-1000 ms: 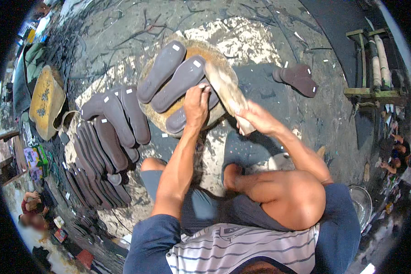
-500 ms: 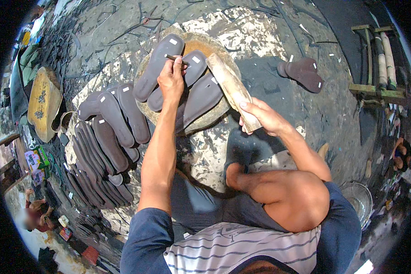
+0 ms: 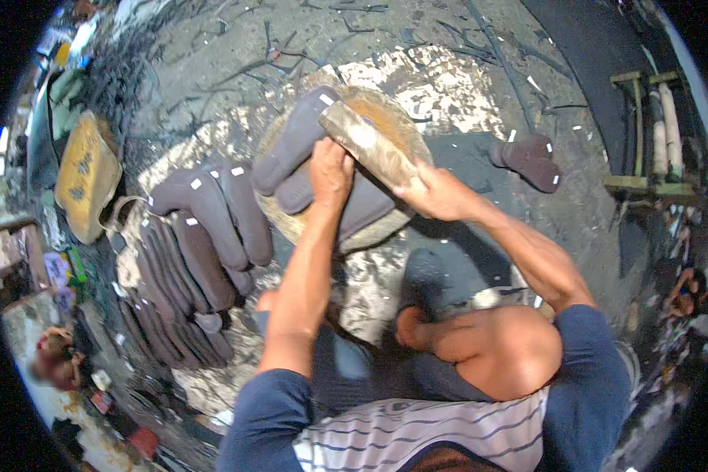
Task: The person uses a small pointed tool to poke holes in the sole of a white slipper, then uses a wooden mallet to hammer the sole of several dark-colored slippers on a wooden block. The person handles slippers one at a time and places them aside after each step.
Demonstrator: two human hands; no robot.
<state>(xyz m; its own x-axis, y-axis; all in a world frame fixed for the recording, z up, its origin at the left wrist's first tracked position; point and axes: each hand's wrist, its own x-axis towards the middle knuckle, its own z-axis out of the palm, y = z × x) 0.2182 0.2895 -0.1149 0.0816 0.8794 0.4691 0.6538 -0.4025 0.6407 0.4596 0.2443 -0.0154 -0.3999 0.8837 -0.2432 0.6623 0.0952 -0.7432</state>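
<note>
A round wooden block (image 3: 422, 143) lies in front of me with several dark foam shoe soles on it. One sole (image 3: 291, 145) slants along its left side; a second sole (image 3: 293, 194) and a third sole (image 3: 367, 206) lie partly under my hands. My right hand (image 3: 436, 193) grips the near end of a thick wooden bat (image 3: 370, 148). The bat crosses above the soles, its far end by the left sole's pale tag. My left hand (image 3: 332, 169) is closed just below the bat, over the middle sole. The short dark rod it held earlier is hidden now.
Stacked soles (image 3: 204, 212) spread over the floor at left, beside a yellowish wooden slab (image 3: 86, 177). Two dark soles (image 3: 531, 157) lie at right, before a wooden rack (image 3: 657, 134). Other people (image 3: 55, 358) show small at lower left and the right edge.
The bat has swung left, from beside the soles to over them and above my left hand. My left hand has come lower over the middle sole. The whole view has shifted slightly.
</note>
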